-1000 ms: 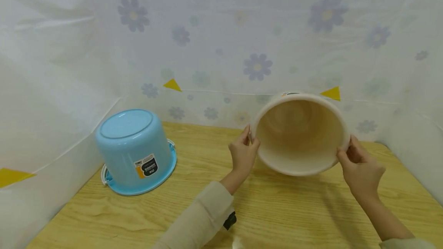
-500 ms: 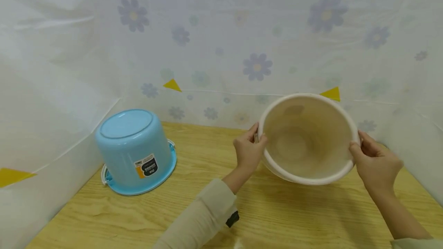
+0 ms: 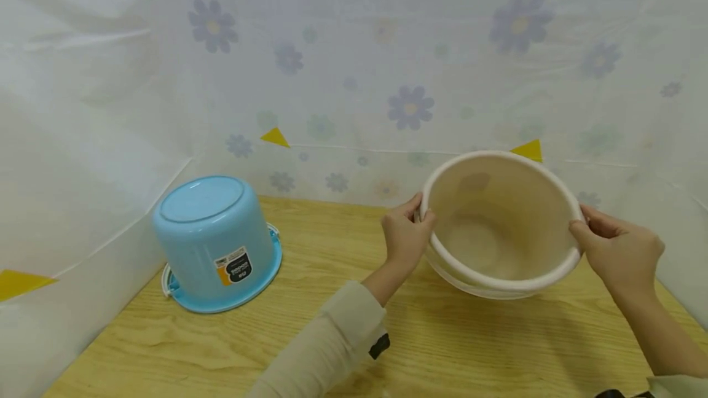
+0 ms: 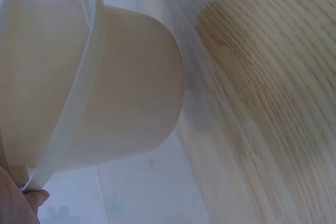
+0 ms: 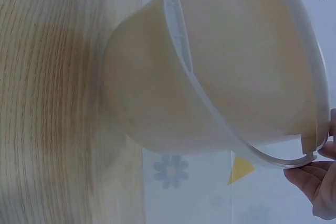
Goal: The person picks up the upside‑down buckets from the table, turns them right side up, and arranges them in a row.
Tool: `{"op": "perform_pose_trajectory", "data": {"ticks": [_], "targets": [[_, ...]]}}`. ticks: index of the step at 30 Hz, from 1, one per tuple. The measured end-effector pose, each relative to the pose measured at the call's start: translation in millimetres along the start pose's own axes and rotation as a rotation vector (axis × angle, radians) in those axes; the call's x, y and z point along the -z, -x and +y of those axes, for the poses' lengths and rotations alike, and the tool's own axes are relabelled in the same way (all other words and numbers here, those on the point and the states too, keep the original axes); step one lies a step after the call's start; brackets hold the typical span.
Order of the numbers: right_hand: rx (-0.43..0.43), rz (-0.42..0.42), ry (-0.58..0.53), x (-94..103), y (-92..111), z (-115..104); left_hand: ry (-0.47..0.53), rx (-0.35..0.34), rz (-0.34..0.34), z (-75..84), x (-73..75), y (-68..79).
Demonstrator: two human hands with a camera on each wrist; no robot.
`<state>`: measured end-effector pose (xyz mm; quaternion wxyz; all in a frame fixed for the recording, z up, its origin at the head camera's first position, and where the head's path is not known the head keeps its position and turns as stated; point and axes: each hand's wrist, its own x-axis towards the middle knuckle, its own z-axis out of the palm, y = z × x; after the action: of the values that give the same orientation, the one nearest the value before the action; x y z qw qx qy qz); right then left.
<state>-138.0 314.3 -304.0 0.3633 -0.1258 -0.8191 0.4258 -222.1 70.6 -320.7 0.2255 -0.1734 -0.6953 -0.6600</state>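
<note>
Two-handed grip on a cream bucket (image 3: 500,226). The left hand (image 3: 405,235) pinches one side of its rim (image 3: 498,284), thumb at the inner edge; the right hand (image 3: 625,257) pinches the opposite side in the same manner. The bucket lies between the two hands, tilted, its mouth toward the viewer and its base pointing away from the grip. Its handle (image 4: 73,93) curves round the outside of the wall, below the rim, its ends beside the fingers. Whether the base touches the table (image 3: 138,349) cannot be told.

Behind the left hand, a pale sleeve (image 3: 326,336) covers the forearm, with a black object (image 3: 380,346) at its cuff. The wood-grain table extends beneath both hands. Well apart from the grip, to the left of the left hand, a blue bucket (image 3: 204,244) stands upside down on the table, its label (image 3: 235,266) facing the viewer. Beyond the grip hangs a flowered sheet (image 3: 343,103); one yellow triangle (image 3: 529,150) appears just above the held rim.
</note>
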Motion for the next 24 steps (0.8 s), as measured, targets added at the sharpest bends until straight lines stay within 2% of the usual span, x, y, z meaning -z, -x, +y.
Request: {"op": "perform_pose_trajectory", "data": {"ticks": [7,13,18,24], "targets": [[0.017,-0.082,0.152,8.9,-6,3,-0.055,0.046,-0.016,5.1,-4.9,-1.3],[-0.04,-0.151,0.261,11.0,-10,7,-0.169,0.065,-0.03,5.0,-9.0,-5.5],[-0.113,-0.204,0.28,11.7,-17,13,-0.187,0.104,-0.035,5.7,-12.6,-7.4],[-0.095,-0.218,0.285,12.9,-23,17,-0.192,0.125,-0.054,8.4,-16.8,-9.2]]}}
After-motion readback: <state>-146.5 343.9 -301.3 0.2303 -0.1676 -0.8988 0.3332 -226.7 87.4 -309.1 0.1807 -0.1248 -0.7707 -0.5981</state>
